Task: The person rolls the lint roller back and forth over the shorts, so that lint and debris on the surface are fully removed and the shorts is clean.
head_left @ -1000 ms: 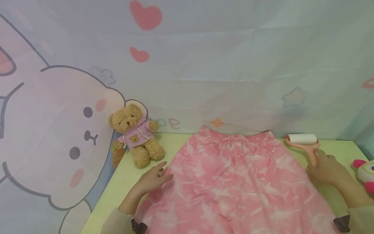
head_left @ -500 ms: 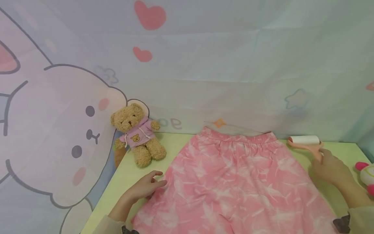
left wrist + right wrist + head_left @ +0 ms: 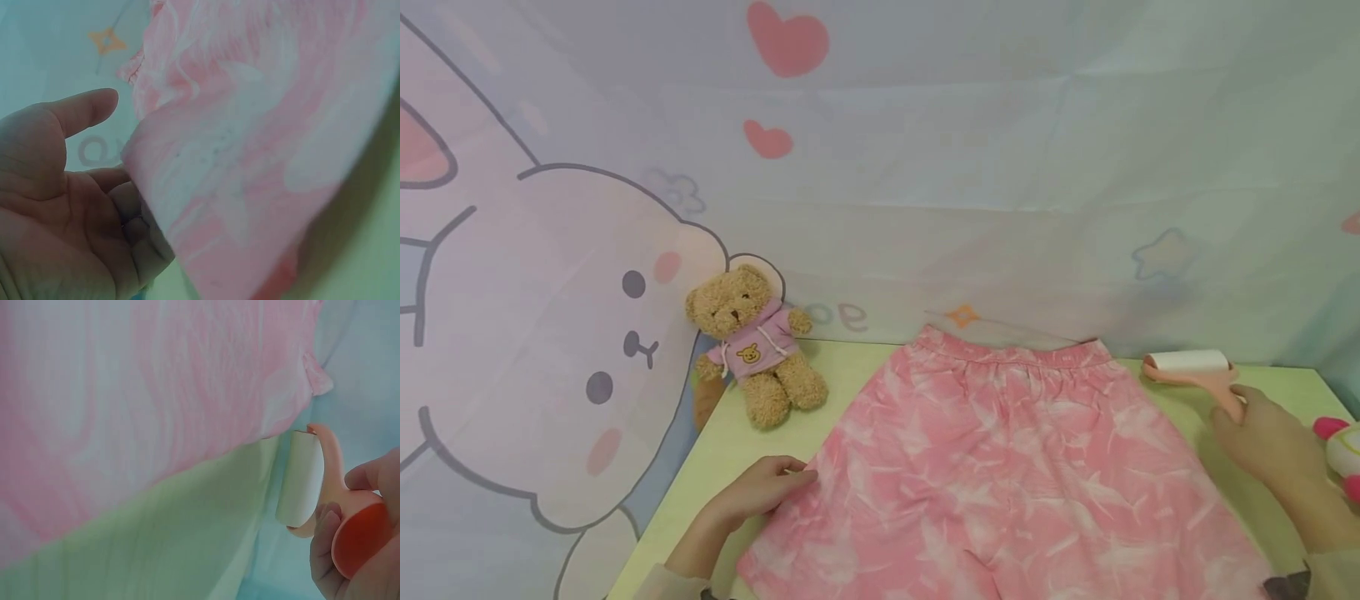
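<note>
A pink and white garment (image 3: pixel 1000 467) with a gathered waistband lies spread out; its lower end is out of view. At its left edge my left hand (image 3: pixel 760 487) has its fingertips against the cloth. In the left wrist view, the fingers of that hand (image 3: pixel 81 206) reach behind the garment's edge (image 3: pixel 219 175), while the thumb stands apart from the fabric. My right hand (image 3: pixel 1273 437) grips the handle of a lint roller (image 3: pixel 1191 362) beyond the garment's right side. The right wrist view shows the roller's white cylinder (image 3: pixel 300 478) in its peach-coloured frame, apart from the cloth.
A teddy bear (image 3: pixel 748 346) in a pink hoodie sits on the pale green table (image 3: pixel 850 367) at the back left. At the right edge is part of a white and pink plush toy (image 3: pixel 1341 450). A printed backdrop (image 3: pixel 970 167) rises behind the table.
My left hand has moved down and left along the garment's edge. My right hand has drawn the lint roller slightly right and toward me. The view has shifted a little.
</note>
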`<state>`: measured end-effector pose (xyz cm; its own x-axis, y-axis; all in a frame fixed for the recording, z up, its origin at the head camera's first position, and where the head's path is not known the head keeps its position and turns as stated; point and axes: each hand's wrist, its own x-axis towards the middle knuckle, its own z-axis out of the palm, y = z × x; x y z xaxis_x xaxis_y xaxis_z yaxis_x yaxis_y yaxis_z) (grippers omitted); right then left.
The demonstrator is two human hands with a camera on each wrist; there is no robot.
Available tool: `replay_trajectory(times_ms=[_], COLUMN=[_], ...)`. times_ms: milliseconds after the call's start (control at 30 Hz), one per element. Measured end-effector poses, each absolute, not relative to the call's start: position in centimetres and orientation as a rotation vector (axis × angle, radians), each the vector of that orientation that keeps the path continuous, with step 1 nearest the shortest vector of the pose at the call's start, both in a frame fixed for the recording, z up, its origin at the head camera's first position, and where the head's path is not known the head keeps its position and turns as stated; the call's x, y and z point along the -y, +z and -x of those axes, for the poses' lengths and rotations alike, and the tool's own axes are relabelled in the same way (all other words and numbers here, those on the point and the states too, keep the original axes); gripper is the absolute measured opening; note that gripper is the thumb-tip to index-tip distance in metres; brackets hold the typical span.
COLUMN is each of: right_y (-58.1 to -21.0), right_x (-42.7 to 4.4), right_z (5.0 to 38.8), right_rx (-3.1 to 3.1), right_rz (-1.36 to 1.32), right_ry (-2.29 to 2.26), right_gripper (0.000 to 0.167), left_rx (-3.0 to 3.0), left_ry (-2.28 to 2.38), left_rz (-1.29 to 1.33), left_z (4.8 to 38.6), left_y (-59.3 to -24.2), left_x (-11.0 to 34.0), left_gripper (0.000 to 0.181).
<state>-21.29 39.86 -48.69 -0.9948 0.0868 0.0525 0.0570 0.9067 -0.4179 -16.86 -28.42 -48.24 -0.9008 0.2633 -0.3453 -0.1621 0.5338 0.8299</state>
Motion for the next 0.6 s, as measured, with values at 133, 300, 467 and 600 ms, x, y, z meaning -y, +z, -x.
replay_trajectory(times_ms=[133,300,467,600], right_y=[-48.2,-47.4,-46.8,-46.5], right_x=[-39.2,-37.9,-35.7,-33.5], right_z=[20.8,20.3,19.8,19.2], right_rx=[2.949,2.942,2.879,2.848], right_rz=[0.094,0.038,-0.047,-0.099], right_ry=[0.654,0.661,0.681,0.701], right_gripper=[0.064,0.067,0.062,0.058], left_rx=[-2.379,-2.395,-2.377,-2.331], left_ry=[1.299,1.297,1.321,1.352], left_rz=[-0.116,-0.113,-0.103,-0.105], left_z=[16.5,16.2,16.1,15.9], left_y=[-48.4,-48.8,-48.9,-48.7], left_x=[28.8,29.1,29.3,29.5], left_gripper=[0.033,0.028,0.027,0.029])
